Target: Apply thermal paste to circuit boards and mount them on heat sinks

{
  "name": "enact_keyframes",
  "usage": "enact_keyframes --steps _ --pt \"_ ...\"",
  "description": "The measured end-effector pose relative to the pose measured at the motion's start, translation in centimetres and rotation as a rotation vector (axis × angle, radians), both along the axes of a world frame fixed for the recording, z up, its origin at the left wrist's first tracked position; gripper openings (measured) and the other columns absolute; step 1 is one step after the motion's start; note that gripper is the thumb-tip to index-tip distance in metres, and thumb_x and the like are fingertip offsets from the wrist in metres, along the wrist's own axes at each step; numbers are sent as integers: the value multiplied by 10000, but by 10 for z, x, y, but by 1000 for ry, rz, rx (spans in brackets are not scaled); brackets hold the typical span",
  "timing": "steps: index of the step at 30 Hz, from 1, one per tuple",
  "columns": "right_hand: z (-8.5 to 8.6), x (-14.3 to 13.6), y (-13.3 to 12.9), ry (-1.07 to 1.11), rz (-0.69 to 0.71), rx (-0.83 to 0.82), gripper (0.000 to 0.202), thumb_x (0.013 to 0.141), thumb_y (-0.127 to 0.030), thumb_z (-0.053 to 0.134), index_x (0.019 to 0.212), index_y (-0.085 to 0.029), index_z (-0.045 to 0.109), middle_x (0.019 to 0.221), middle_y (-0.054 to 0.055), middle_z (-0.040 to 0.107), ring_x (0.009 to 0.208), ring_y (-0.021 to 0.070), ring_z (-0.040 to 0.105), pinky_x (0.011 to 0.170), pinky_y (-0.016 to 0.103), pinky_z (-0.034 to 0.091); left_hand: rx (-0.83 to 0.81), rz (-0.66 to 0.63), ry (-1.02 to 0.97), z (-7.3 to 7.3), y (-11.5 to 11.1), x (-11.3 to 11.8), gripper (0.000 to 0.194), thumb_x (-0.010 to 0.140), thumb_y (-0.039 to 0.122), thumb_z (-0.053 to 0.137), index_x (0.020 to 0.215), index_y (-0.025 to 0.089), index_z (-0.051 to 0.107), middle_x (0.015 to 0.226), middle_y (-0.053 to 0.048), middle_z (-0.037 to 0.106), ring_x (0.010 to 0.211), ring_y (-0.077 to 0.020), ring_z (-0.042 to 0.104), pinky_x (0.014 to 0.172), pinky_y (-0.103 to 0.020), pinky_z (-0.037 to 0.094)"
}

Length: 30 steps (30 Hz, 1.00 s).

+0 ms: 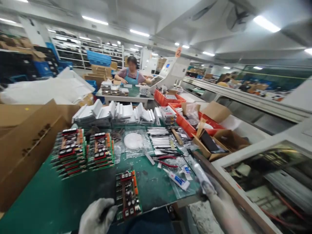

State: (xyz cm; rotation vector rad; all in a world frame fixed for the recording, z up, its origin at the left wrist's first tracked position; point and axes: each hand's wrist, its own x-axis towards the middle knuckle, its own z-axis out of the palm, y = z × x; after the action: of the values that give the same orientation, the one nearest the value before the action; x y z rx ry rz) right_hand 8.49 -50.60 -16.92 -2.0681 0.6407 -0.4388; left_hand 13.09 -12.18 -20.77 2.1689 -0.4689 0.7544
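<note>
A broad green tabletop (80, 195) is spreading beneath a lone rectangular green circuit board (128, 195), dotted with red, orange and black parts, which is lying at the near edge. A large brown cardboard box (26, 143) is flanking that board well to its left. Between them and farther back, a taller stack of similar green boards (70, 143) and a shorter stack of similar green boards (100, 149) are standing with uneven layers; a bumped arm could be enough to topple either.

Just beside the lone board's left side, the worker's grey-white gloved left hand (98, 216) is curling half open, nothing visible in its grasp; whether it is touching the board cannot be told. A careless push there could be tipping the board over the edge.

Well to the board's right, the worker's blurred right hand (216, 196) is gripping the lower end of a long, pale cylindrical tube (201, 172). Blur is hiding how firm that hold is; a slip could be dropping it.

Beyond the board and rightward, red-handled pliers (168, 157) are lying where a sweeping tube could knock them. Nearer its right side, a small white-and-blue squeeze tube (177, 180) is resting, a likely leak if uncapped.
</note>
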Motion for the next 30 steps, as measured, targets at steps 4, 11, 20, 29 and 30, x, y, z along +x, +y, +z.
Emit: enact_keyframes --steps 4,11,20,29,30 --pt "-9 -4 93 28 239 563 603 714 -655 698 1038 -147 703 510 3 614 433 172 543 426 264 442 -219 -142 242 19 -29 -15 305 875 507 633 1017 247 709 842 -9 760 723 -156 731 667 -178 595" --pt "-7 16 171 54 609 773 664 659 -720 750 972 -135 726 571 10 622 476 142 560 446 231 475 -582 -335 578 36 -58 -18 580 850 677 572 1138 183 665 1130 -137 700 1045 -288 674 903 -364 581" --pt "-19 13 163 -12 641 647 588 828 -680 623 1009 -138 764 670 55 693 590 179 606 516 247 504 -699 -344 823 54 -50 1 786 703 834 604 1072 141 639 875 -79 678 794 -222 627 738 -322 551" --pt "-19 16 163 -427 520 267 389 923 -552 573 1001 -240 792 1068 103 734 963 249 699 798 326 591 -650 -490 1196 59 -82 -10 623 706 776 612 805 165 540 544 44 509 384 -67 394 371 -187 275" --pt "-20 15 162 -480 530 190 357 939 -521 564 1002 -252 791 1051 99 737 942 243 709 776 325 599 -698 -514 1210 60 -85 -12 595 702 752 623 790 170 531 539 45 509 369 -66 391 356 -186 257"
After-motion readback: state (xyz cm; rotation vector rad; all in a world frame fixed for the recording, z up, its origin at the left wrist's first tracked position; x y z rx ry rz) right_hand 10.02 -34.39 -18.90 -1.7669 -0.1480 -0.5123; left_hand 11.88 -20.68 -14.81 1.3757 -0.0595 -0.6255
